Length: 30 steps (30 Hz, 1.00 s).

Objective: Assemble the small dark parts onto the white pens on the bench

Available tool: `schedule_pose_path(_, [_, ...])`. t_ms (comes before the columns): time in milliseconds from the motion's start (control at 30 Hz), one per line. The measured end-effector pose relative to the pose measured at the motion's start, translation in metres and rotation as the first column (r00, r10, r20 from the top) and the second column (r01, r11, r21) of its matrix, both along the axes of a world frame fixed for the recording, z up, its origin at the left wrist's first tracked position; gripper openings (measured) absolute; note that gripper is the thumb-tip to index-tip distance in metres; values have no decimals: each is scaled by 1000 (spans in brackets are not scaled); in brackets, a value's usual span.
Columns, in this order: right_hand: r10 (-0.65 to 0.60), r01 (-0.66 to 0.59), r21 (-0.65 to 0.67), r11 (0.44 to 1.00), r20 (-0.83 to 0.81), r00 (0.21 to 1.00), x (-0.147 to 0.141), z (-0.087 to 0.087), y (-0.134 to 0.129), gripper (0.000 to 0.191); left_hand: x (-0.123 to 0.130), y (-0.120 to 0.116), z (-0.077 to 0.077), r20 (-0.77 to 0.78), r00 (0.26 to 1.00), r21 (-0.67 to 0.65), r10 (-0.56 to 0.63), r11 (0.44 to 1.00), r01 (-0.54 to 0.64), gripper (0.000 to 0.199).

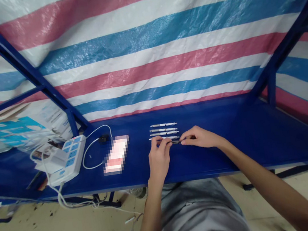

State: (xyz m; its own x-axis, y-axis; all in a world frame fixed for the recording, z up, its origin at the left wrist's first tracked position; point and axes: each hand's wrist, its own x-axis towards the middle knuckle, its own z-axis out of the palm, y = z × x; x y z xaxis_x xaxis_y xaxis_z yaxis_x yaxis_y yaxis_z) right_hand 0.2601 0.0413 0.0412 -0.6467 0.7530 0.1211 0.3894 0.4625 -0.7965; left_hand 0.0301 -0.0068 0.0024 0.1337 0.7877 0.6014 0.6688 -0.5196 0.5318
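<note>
Several white and grey pens [164, 130] lie side by side in a column on the blue table [199, 114]. Just below the lowest of them, my left hand [159, 153] has its fingers closed on the left end of a dark, thin pen-like item [176, 142]. The right end of that item is pinched by my right hand [199, 138]. Fingers cover both ends, so its full shape is hidden. My left fingertips also reach the lowest white pen.
A blurred-out flat item [116, 155] lies left of the pens, beside a white cable and black plug [103, 138]. Farther left are a white power strip [70, 159] and stacked boxes [20, 126]. Striped sheeting [163, 60] hangs behind, between blue frame bars.
</note>
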Motion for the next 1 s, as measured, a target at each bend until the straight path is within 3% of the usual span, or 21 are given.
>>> schedule_pose_path(133, [-78,79,-138,987,9,997,16,5,5,39,3,9,6,-67,988,-28,-138,990,137,14])
schedule_pose_path(267, [-205,195,-114,974,-86,975,36,8,13,36,17,34,28,-152,977,39,-149,987,156,17])
schedule_pose_path(333, [-317,317,-20,948,-132,939,46,5,19,33,29,54,40,-225,963,45,-147,986,161,18])
schedule_pose_path(433, [-474,489,249,836,-124,872,58,-7,32,24,47,88,50,-373,902,-88,-220,976,201,15])
schedule_pose_path(533, [-564,489,483,727,13,826,66,-23,45,20,61,115,49,-515,799,-213,-309,950,230,15])
schedule_pose_path(667, [-649,476,594,649,106,753,70,-45,59,22,73,135,39,-567,769,-208,-295,955,213,18])
schedule_pose_path(800, [-676,477,598,644,154,720,70,-58,67,23,79,137,32,-601,753,-185,-267,963,194,19])
schedule_pose_path(1000, [-658,459,578,675,190,728,71,-61,68,24,80,132,25,-623,743,-172,-245,969,175,21])
